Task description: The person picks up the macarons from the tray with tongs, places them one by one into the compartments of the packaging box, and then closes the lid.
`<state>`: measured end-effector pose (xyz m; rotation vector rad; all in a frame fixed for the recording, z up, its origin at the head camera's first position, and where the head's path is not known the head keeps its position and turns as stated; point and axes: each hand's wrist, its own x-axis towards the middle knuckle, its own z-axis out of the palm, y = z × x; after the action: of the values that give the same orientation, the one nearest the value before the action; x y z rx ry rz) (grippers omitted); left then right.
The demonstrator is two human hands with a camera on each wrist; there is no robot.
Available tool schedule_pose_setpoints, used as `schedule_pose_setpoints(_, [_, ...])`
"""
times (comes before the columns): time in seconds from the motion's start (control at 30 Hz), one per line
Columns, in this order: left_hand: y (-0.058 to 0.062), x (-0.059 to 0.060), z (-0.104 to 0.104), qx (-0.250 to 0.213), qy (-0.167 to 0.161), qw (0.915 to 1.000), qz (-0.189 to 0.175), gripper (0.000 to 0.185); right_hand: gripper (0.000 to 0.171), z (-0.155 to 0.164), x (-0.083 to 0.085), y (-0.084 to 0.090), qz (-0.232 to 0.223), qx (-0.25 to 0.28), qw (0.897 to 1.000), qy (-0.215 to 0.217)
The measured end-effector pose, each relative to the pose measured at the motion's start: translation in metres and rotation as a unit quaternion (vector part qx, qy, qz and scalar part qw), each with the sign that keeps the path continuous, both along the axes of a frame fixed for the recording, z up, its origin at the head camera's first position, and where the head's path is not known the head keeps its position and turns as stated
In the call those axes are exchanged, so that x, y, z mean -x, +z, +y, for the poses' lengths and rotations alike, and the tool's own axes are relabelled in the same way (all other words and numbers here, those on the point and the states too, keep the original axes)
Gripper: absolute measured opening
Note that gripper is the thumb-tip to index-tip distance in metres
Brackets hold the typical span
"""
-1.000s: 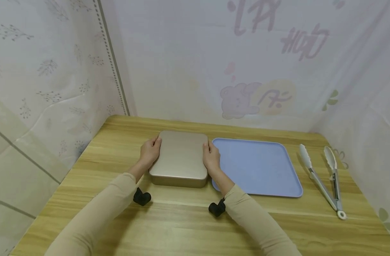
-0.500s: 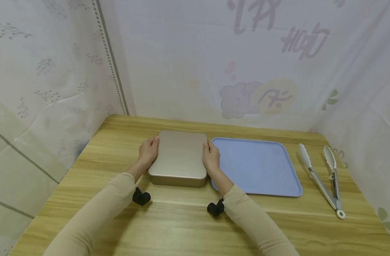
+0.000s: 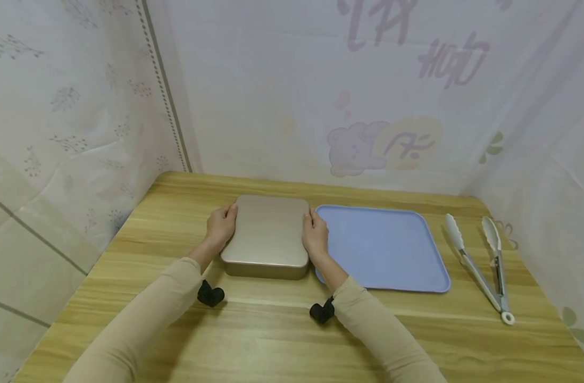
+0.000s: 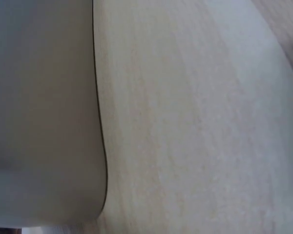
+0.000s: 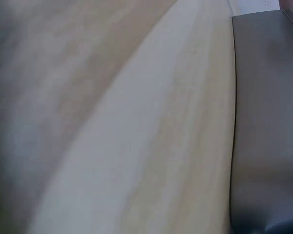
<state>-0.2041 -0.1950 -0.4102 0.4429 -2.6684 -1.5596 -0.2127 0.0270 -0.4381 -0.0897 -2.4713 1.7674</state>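
Wooden table. Gold lidded metal tin, left of centre: left hand and right hand clasp its opposite short edges. Likely rigid, light, smooth-sided; best held by both sides. Beside it: blue tray; farther right, tongs.

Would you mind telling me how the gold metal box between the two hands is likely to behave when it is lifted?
The gold box looks like rigid metal, so it should stay stiff rather than flex. Its smooth, satin lid and rounded edges may be slippery, which fits the left hand and right hand gripping opposite sides. Being low and flat-bottomed on the table, it seems unlikely to tip or roll.
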Motion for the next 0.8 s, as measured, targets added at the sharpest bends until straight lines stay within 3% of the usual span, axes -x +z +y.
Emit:
schedule_pose_setpoints(0.27, [-0.008,0.007,-0.004,-0.041,-0.008,0.9991,-0.008,0.051,0.05,0.007,0.006,0.0,-0.05,0.033,0.997,0.04])
schedule_pose_setpoints(0.47, [-0.006,0.001,-0.014,-0.098,-0.014,0.9942,-0.043,0.056,0.045,0.021,0.002,0.011,-0.076,0.085,0.993,0.033])
schedule_pose_setpoints(0.63, [0.005,-0.007,-0.027,-0.133,-0.042,0.9897,-0.031,0.065,0.049,0.051,-0.006,0.026,-0.078,0.163,0.982,0.058])
schedule_pose_setpoints(0.8, [0.026,-0.018,-0.034,-0.107,-0.116,0.9875,-0.006,0.074,0.055,0.095,-0.021,0.037,-0.084,0.143,0.981,0.103])
